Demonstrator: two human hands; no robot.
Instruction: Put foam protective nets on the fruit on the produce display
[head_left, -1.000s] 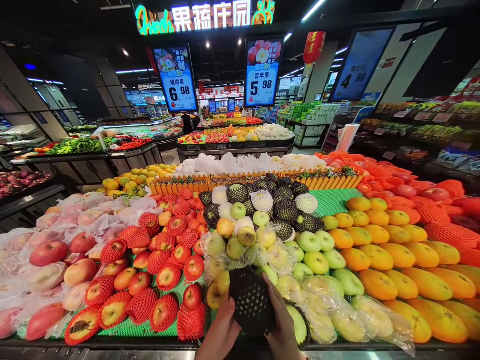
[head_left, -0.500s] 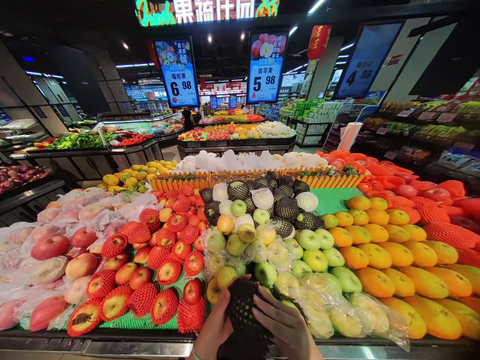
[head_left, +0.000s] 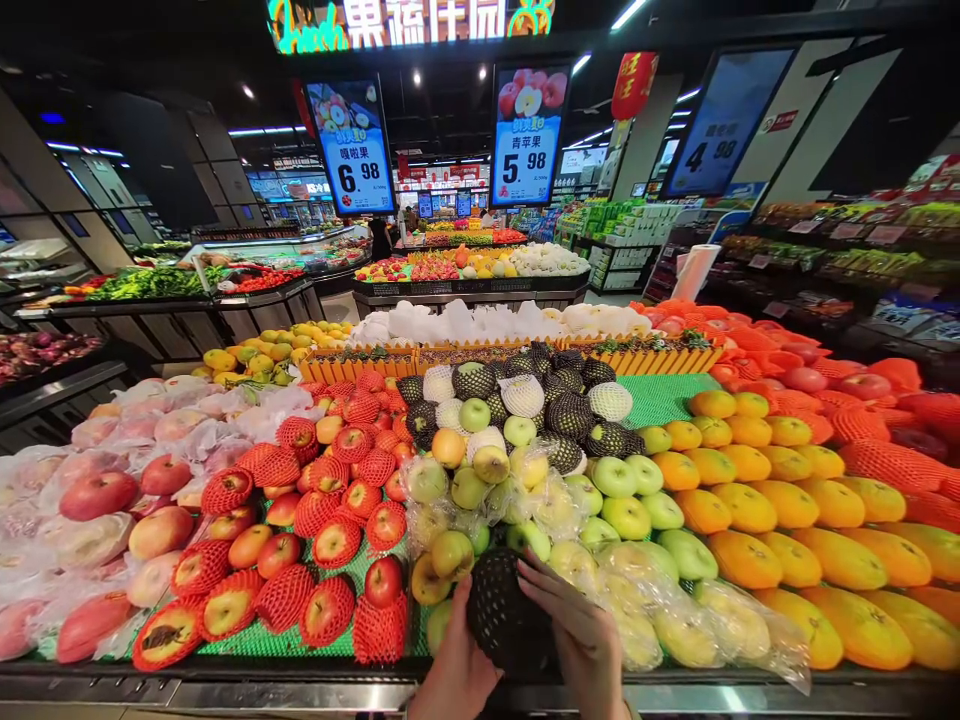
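Low in the middle of the head view, a rounded black foam fruit net [head_left: 501,612] is held between my two hands. It bulges like a ball, but the fruit inside cannot be made out. My left hand [head_left: 459,655] grips its left side, thumb up along the edge. Against its right and upper right side lie the fingers of my right hand [head_left: 574,630]. Just beyond the net are loose green apples [head_left: 529,538] and yellowish apples [head_left: 451,553]. Further back sits a pile of fruit in black and white foam nets [head_left: 568,412].
Red apples in red nets [head_left: 330,608] lie to the left, with bagged pinkish fruit [head_left: 94,540] beyond. On the right are plastic-bagged green apples [head_left: 686,635] and rows of orange-yellow fruit [head_left: 806,558]. A metal edge [head_left: 285,695] runs along the front of the stand.
The black net has gone from a tall, loose shape to a rounder, fuller one. Both hands have shifted slightly, the left one to the right, and still hold the net.
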